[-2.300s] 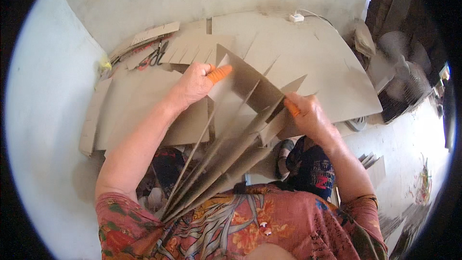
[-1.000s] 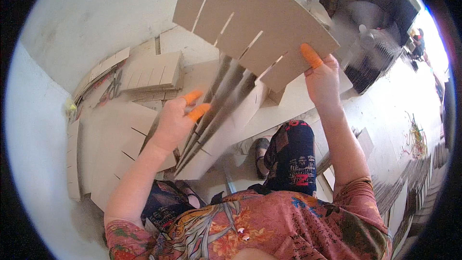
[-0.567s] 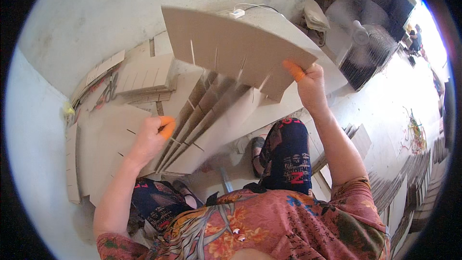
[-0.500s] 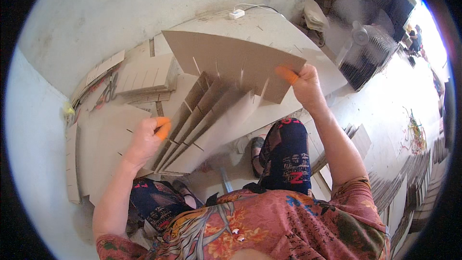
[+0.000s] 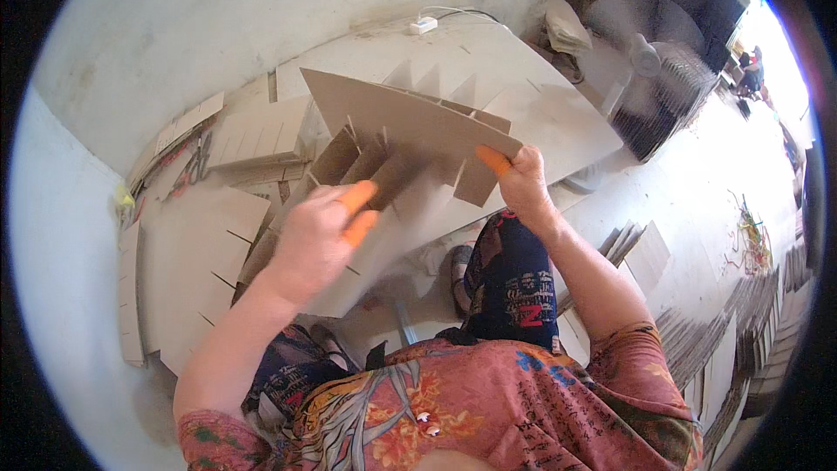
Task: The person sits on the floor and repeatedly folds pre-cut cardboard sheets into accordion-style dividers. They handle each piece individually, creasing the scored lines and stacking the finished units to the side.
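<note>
My right hand (image 5: 525,181), an orange cover on a finger, pinches the right end of a slotted brown cardboard sheet (image 5: 410,126). This sheet stands on edge, tilted, across several slotted cardboard strips (image 5: 370,166) that fan out beneath it. Their upper ends meet its slots, and strip tips poke up behind it. Over the near part of the strips is my left hand (image 5: 318,231), two orange-covered fingers apart and pointing right. It hides part of the strips, and I cannot make out anything held in it.
Flat slotted sheets (image 5: 205,253) lie left on the low table (image 5: 488,65). Behind them are a cardboard stack (image 5: 257,135) and scissors (image 5: 200,157). A white power socket (image 5: 423,26) sits at the back. A fan (image 5: 671,92) stands right, with cardboard bundles (image 5: 697,340) on the floor.
My left hand has moved right and up, over the strips. My right hand has come slightly left and down with the sheet, and strip tips now show behind it.
</note>
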Motion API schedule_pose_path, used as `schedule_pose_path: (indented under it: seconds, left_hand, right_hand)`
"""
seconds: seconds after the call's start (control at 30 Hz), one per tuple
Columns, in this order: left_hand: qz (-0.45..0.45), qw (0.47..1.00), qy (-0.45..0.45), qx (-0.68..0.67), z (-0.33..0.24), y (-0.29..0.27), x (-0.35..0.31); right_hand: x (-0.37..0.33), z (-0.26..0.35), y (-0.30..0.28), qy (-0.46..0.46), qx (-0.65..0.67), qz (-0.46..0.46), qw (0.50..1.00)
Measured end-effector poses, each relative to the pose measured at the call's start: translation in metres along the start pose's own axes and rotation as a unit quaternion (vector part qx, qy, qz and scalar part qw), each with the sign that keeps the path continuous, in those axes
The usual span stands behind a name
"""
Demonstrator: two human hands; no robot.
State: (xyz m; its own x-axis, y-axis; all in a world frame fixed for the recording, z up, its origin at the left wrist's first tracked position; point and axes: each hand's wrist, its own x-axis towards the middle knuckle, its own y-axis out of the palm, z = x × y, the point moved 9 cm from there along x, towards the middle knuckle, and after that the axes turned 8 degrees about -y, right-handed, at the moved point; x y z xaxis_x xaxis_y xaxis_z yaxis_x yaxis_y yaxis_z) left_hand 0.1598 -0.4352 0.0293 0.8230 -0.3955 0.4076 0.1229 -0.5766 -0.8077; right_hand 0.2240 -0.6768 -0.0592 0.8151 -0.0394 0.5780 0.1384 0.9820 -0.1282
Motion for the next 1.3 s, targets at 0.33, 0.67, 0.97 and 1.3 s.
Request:
schedule_pose_path:
  seconds: [0.33,0.67,0.97,1.3]
  left_hand:
    - [0.196,0.97,-0.101,-0.102,0.01,0.092,0.013]
    - [0.019,0.998,-0.013,-0.055,0.008,0.031,0.023]
    - [0.211,0.967,-0.124,-0.062,0.061,0.08,0.039]
    - [0.242,0.947,-0.127,-0.17,0.049,0.096,0.026]
  right_hand:
    - [-0.004,-0.017,0.018,-0.014,-0.084,0.04,0.996]
    - [-0.018,0.036,-0.009,-0.078,-0.065,0.08,0.992]
    - [0.001,0.067,0.017,-0.079,-0.301,0.241,0.92]
    - [0.004,0.06,0.017,-0.075,-0.308,0.292,0.902]
